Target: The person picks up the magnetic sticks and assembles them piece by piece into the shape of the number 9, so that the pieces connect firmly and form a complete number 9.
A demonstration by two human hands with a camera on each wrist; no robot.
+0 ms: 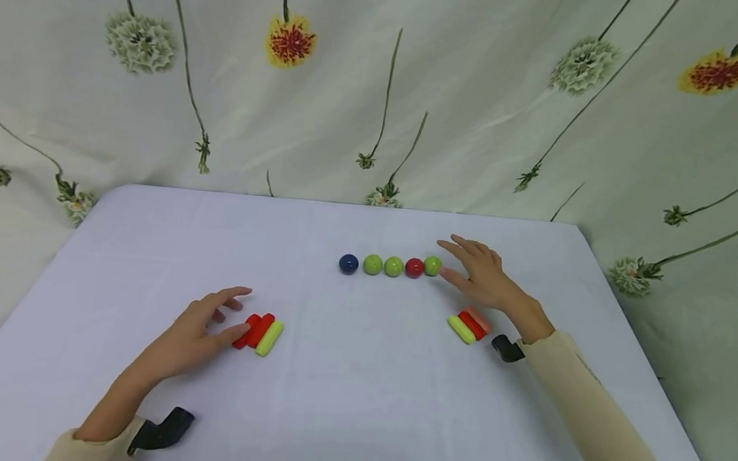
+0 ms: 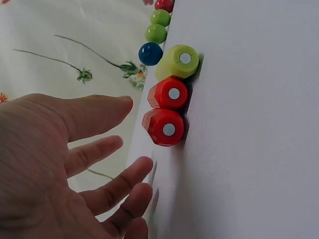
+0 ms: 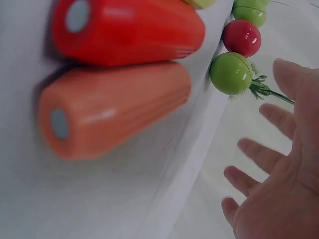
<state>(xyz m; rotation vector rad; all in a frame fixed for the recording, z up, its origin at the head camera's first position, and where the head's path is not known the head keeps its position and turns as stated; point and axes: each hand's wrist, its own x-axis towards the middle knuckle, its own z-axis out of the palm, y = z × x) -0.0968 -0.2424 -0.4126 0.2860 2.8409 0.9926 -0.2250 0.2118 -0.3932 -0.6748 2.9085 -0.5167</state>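
My left hand (image 1: 193, 332) hovers at the left, fingers spread. Its thumb overlaps the outer red block (image 1: 240, 341) in the head view, while the left wrist view shows a gap between them. Against that block lie another red block (image 2: 172, 93) and a yellow-green block (image 1: 269, 338), all faceted rods with pale discs on their ends. Over on the right, my right hand (image 1: 483, 275) is spread and holds nothing. Its thumb tip is close beside a glossy green ball (image 3: 231, 73), the right end of a row with a red ball (image 1: 414, 268) next to it.
Further left in the row are two green balls (image 1: 383, 266) and a dark blue ball (image 1: 349, 264). Below my right hand lie yellow-green (image 1: 461, 330), red (image 1: 472, 325) and salmon (image 3: 114, 107) blocks side by side. A flowered cloth (image 1: 325, 127) hangs behind the white table (image 1: 356, 415).
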